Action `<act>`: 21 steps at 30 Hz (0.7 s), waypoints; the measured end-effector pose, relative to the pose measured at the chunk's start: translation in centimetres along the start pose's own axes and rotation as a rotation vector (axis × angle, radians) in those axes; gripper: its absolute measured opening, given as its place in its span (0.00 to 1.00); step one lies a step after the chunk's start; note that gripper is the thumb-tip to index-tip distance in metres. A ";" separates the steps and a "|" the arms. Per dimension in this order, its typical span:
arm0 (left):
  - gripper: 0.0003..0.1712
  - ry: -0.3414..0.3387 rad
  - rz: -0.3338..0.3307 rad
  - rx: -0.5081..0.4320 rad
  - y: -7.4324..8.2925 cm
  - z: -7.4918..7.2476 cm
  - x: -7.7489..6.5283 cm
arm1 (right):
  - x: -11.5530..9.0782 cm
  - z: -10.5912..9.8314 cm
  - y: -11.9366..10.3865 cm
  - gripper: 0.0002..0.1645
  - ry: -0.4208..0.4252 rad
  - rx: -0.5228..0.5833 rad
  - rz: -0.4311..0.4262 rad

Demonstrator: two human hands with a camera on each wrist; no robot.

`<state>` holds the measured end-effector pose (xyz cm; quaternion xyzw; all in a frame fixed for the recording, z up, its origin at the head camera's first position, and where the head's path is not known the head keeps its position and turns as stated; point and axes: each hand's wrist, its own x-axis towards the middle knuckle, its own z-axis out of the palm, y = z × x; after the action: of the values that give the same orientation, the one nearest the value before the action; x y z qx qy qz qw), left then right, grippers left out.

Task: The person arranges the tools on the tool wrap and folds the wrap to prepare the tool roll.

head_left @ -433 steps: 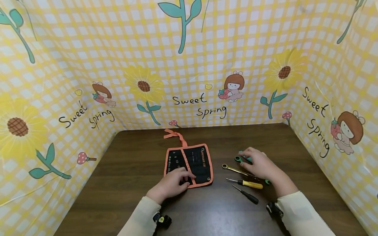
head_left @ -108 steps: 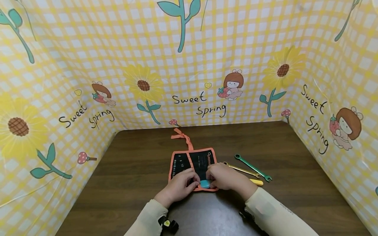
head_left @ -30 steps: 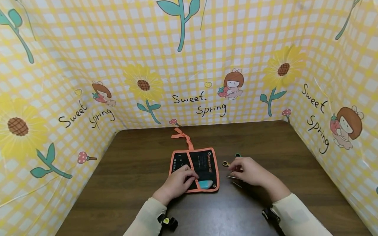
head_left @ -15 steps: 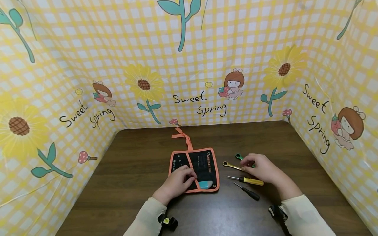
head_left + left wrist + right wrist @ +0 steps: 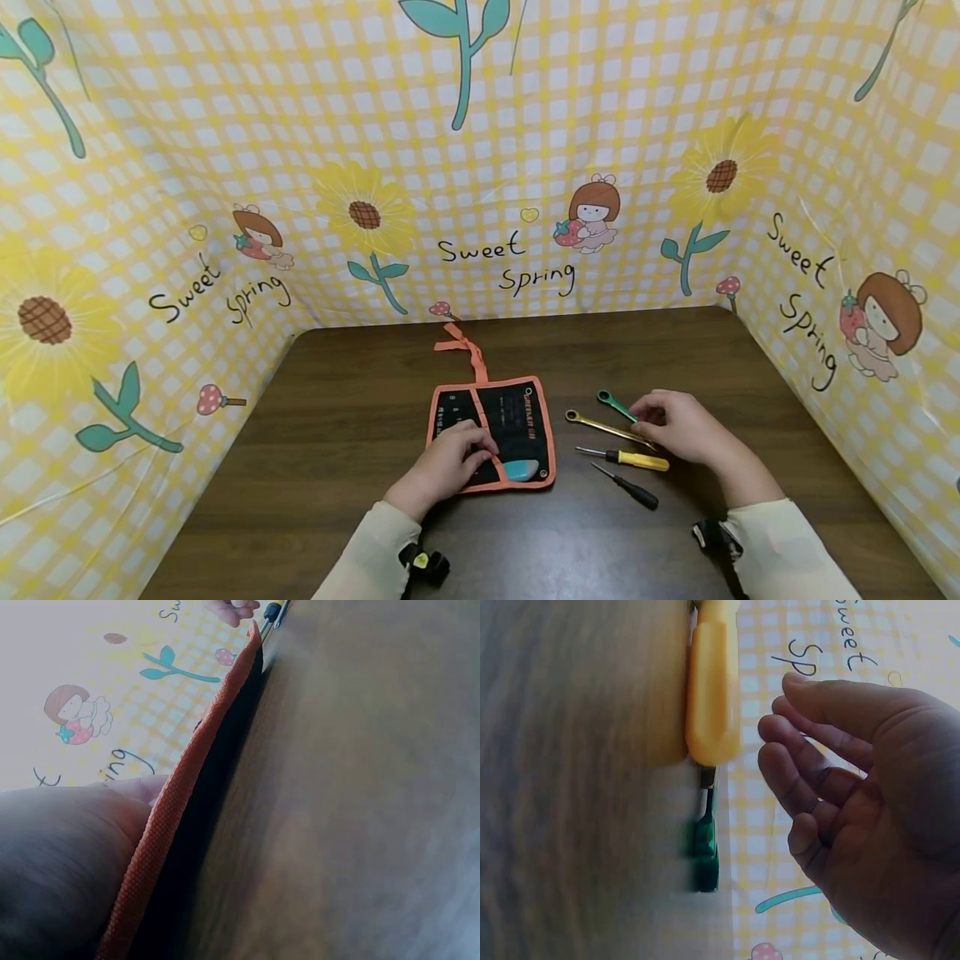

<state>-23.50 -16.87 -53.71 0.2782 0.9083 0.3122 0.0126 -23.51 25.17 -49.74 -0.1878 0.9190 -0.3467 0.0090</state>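
A black tool pouch [image 5: 517,417] with orange trim lies flat on the table. My left hand [image 5: 446,458] rests on its lower left part, thumb and index finger close together by the orange divider. A turquoise-handled tool [image 5: 521,470] shows in the lower right pocket; the rest of it is hidden. Over the green ratchet wrench [image 5: 617,405] hovers my right hand [image 5: 678,429], covering its far end. In the right wrist view the fingers [image 5: 784,769] are loosely bent with nothing between them, apart from the green wrench end [image 5: 706,859].
Below the green wrench lie a gold ratchet wrench [image 5: 600,423], a yellow-handled screwdriver [image 5: 641,460] and a black screwdriver [image 5: 636,493]. An orange tie [image 5: 476,358] runs from the pouch's top edge. Checked cloth [image 5: 480,292] walls the table [image 5: 337,417] at the back and sides.
Earlier the right hand put the turquoise-handled tool into the pouch. Over the last second it has drawn back rightward above the wrenches, uncovering both screwdrivers. The left hand has stayed on the pouch.
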 end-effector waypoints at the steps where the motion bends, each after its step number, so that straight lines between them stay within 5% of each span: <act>1: 0.08 -0.003 -0.003 -0.008 0.0 0.0 0.0 | -0.1 -0.1 0.1 0.09 0.000 -0.006 0.003; 21: 0.07 0.017 -0.005 -0.019 0.1 0.0 -0.1 | -1.6 -1.0 1.6 0.12 -0.040 -0.031 0.088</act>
<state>-23.35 -16.88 -53.72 0.2733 0.9061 0.3229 0.0084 -22.78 27.51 -50.18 -0.1542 0.9313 -0.3278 0.0396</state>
